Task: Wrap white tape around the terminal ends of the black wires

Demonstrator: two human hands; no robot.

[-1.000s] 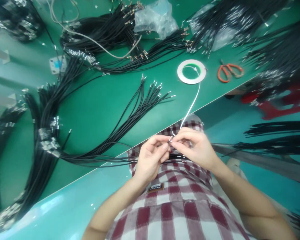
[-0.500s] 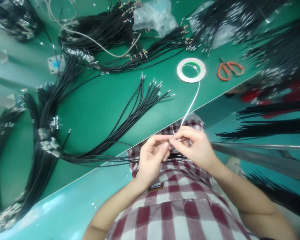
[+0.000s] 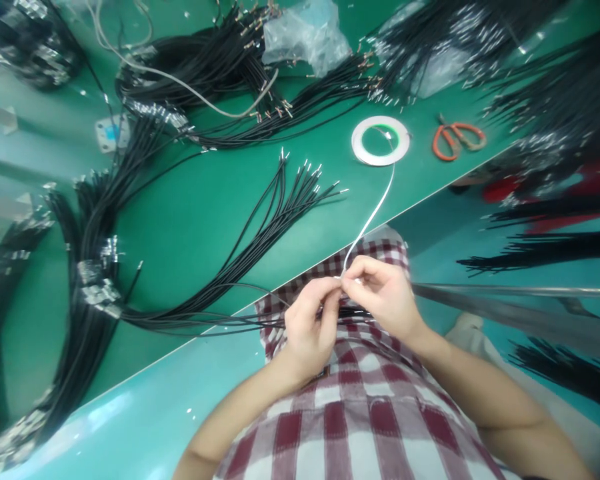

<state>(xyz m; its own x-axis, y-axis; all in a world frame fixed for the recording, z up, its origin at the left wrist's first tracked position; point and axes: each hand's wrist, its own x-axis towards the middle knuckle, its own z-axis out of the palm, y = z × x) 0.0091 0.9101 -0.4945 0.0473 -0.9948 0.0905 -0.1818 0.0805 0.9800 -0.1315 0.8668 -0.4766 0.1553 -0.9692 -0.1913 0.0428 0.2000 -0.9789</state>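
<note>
Over the checked cloth on the lap, my two hands meet fingertip to fingertip. My left hand [image 3: 311, 323] is closed in a pinch on what looks like the end of a thin black cable [image 3: 253, 288], its tip hidden by the fingers. Pinched between thumb and forefinger of my right hand [image 3: 384, 299] is the end of a narrow white strip [image 3: 375, 212]. That strip runs up to a flat white roll [image 3: 361, 151] with a green inside, lying on the green table. More black cables [image 3: 250, 327] pass beneath my left hand, and their ends show below the fingers.
Orange-handled scissors [image 3: 459, 140] lie right of the roll. A fanned cable bundle [image 3: 275, 220] with pale tips spreads across the green table [image 3: 180, 220]. Several other bundles, a clear plastic bag [image 3: 307, 37] and a grey cord [image 3: 190, 83] lie behind. A metal rail [image 3: 510, 291] runs at right.
My left fingers have drawn closer together and the fingertips of both hands now touch. The white strip hangs in a slacker curve and reaches the fingertips further left.
</note>
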